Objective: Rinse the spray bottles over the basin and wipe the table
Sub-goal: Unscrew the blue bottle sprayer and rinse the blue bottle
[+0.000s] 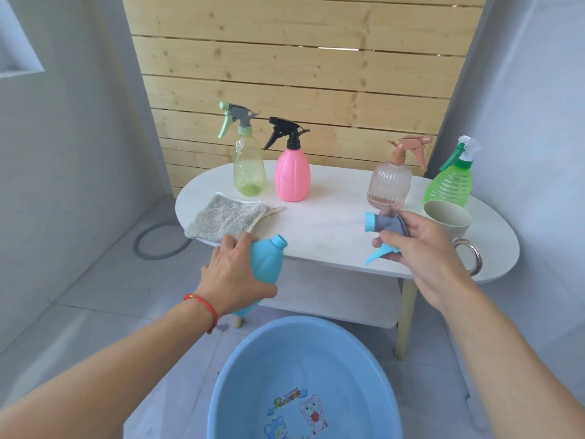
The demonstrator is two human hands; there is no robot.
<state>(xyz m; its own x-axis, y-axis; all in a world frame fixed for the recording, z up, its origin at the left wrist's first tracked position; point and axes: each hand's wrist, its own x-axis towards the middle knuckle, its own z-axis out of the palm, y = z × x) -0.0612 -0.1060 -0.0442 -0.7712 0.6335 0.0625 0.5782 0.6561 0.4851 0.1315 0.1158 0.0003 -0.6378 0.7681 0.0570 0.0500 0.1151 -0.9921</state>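
Above the round blue plastic basin (304, 375) on the floor, the left hand (235, 277) wraps its grip around a light blue, opaque, bulb-shaped plastic bottle (267, 264), neck uncapped and tilted right; the right hand (421, 248) pinches its detached grey-and-blue trigger spray head (381, 224) over the white oval surface (319, 223)

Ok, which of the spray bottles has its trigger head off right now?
The blue bottle, gripped in the left hand, neck open. Its blue-and-grey spray head is in the right hand. The four bottles standing on the table all have their heads on.
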